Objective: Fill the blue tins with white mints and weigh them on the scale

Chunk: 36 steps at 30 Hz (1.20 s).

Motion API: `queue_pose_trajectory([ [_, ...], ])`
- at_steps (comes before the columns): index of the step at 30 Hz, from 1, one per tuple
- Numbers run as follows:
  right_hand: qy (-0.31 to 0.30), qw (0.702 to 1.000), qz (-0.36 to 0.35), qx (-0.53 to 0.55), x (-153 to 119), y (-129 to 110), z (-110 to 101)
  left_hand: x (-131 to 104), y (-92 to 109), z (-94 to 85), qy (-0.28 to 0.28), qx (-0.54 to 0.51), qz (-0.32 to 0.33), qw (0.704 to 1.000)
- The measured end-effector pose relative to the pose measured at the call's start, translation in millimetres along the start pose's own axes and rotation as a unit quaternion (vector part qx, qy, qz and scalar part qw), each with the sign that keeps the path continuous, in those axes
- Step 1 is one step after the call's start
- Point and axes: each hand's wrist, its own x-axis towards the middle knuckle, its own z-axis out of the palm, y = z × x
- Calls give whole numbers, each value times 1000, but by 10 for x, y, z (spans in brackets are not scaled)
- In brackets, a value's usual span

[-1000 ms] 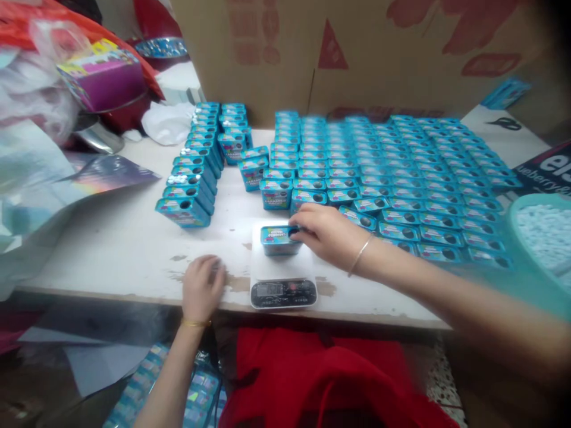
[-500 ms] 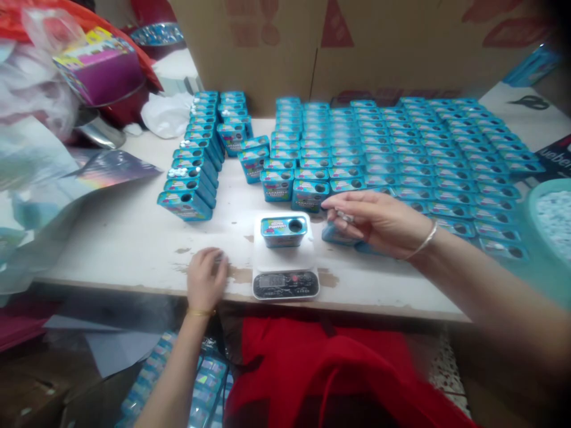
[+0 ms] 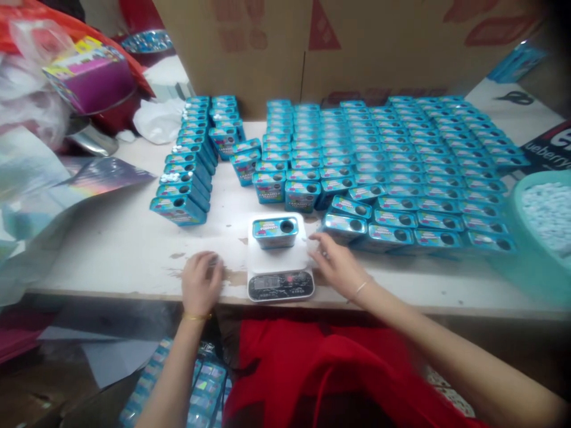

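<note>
**One blue tin (image 3: pixel 275 235) sits on the white scale (image 3: pixel 277 261)**

From here I can see the tin standing upright on the scale, with its round dark hole facing up, on the right side of its top. Numbers show on the scale's screen (image 3: pixel 267 283), but they are too blurry to read.

The right hand (image 3: pixel 336 264) is just beside the scale's right edge. Its fingers are half bent, and the thumb and first finger are a bit apart. I can't tell if anything is tucked inside.

The left hand (image 3: pixel 201 282) rests on the table (image 3: pixel 125 255), to the left of the scale. Its fingers curl loosely, and I can't tell if they hold something.

Many more blue tins (image 3: pixel 392 220) stand in rows behind and to the right. Another row of tins (image 3: pixel 178 203) is on the left, some with white bits on top. At the far right is a green tub (image 3: pixel 526 267) of pale little pieces (image 3: pixel 551 214).
</note>
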Motion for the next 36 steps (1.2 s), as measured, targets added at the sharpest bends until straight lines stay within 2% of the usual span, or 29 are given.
queue_pose_trajectory([
  [4, 6, 998, 28, -53, 119, -3, 153, 6, -1, -4, 4, 3, 3, 1000],
  [7, 30, 998, 34, -52, 212, 34, 207, 3, 3, -11, 5, 1, 2, 1000],
  [13, 65, 998, 9, 3, 260, 90, 243, -2, 15, -19, 0, 3, -1, 1000],
  [15, 66, 991, 24, 115, 192, 37, 212, 3, 16, -15, 0, 1, -2, 1000],
  [16, 47, 974, 50, 215, 139, 4, 187, 4, 14, -10, 0, 0, -3, 1000],
  [17, 16, 939, 83, 334, 77, -28, 158, 4, 10, -4, 0, -2, -5, 1000],
  [19, -50, 822, 147, 547, -66, -64, 99, -1, 0, 8, -1, -5, -10, 1000],
  [20, -68, 770, 167, 612, -140, -61, 76, -5, -2, 9, -2, -6, -13, 1000],
  [21, -69, 733, 176, 653, -214, -43, 64, -7, 2, 3, -3, -9, -15, 1000],
  [22, -60, 709, 183, 678, -284, -10, 63, -4, 16, -12, -2, -15, -18, 1000],
  [24, -38, 685, 204, 698, -407, 80, 98, 31, 91, -68, 5, -40, -29, 999],
  [26, -32, 677, 222, 701, -501, 162, 169, 118, 235, -141, 4, -82, -34, 996],
  [29, -42, 671, 227, 704, -569, 191, 284, 341, 526, -189, -42, -170, -10, 984],
  [33, -14, 660, 244, 710, -541, 52, 351, 671, 811, -36, -116, -285, 10, 952],
  [36, -1, 644, 268, 716, -492, -103, 325, 822, 936, 45, -156, -311, 18, 937],
])
